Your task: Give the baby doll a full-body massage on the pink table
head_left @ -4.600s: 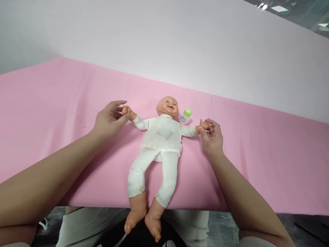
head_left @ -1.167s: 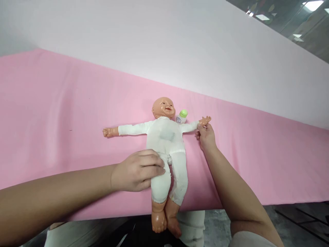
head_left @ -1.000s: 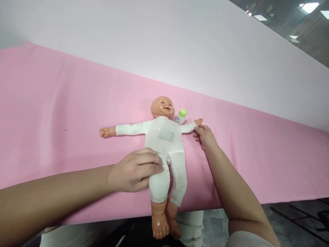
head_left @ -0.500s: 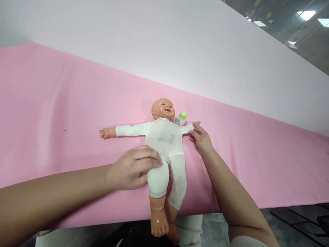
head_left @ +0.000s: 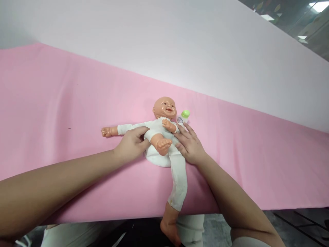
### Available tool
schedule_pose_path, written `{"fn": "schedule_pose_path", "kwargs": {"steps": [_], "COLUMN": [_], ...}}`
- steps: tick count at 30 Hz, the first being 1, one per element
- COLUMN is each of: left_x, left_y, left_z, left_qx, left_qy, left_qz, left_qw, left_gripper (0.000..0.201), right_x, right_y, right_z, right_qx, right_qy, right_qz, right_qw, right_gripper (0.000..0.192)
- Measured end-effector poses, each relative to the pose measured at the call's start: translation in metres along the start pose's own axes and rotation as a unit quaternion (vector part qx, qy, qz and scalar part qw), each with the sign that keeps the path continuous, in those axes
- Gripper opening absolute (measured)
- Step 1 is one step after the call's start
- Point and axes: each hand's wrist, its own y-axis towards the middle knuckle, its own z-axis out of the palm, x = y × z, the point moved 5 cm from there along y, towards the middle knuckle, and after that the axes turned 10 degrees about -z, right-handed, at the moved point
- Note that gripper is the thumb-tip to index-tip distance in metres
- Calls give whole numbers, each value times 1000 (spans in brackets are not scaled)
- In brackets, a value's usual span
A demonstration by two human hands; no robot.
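Observation:
A baby doll [head_left: 177,171] with a cloth body in white and a bald plastic head lies on its back on the pink cover. My left hand [head_left: 134,142] grips one of its legs, bent up so that the bare foot [head_left: 163,144] rests over the belly. On the other side, my right hand [head_left: 189,144] holds the doll's arm folded across the chest, fingers spread along it; the doll's small hand [head_left: 168,124] lies below its chin. The doll's other arm stretches out sideways, and its other leg hangs past the table edge.
A small white bottle with a green cap [head_left: 183,116] lies beside the doll's head, close to my right fingertips. Behind the pink-covered table [head_left: 84,103] runs a white wall [head_left: 159,41]. The near table edge is just in front of my lap.
My left hand has raised the doll's leg from lying straight to folded over the belly. My right hand has brought the doll's arm from outstretched to across the chest.

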Motion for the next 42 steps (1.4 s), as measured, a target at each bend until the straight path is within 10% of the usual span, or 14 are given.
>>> {"fn": "schedule_pose_path", "kwargs": {"steps": [9,15,20,26,31,36,42], "left_x": [-16,-45,-48,-49,-47,-37,-5], "left_y": [-10,-48,-63,-73,-64,-37,-1], "left_z": [-9,1,8,11,8,-5,-5], "left_qx": [-5,26,49,74,66,35,33], "left_qy": [22,39,65,79,35,9,-11], "left_qz": [152,396,461,480,439,307,74], "left_qw": [988,917,883,870,895,951,997], "left_gripper": [13,26,28,26,29,26,11], "right_x": [-17,-45,-77,-122,-109,-45,-2], "right_y": [-6,-17,-29,-53,-47,-15,4], "right_z": [-4,-9,-6,-1,-12,-18,6], "right_qx": [-116,-247,-292,-186,-197,-210,-26], "right_qy": [59,210,230,142,108,76,67], "right_qz": [40,98,230,391,335,102,-20], "right_qw": [991,941,900,890,915,969,997], "right_gripper": [45,51,70,65,63,56,64]}}
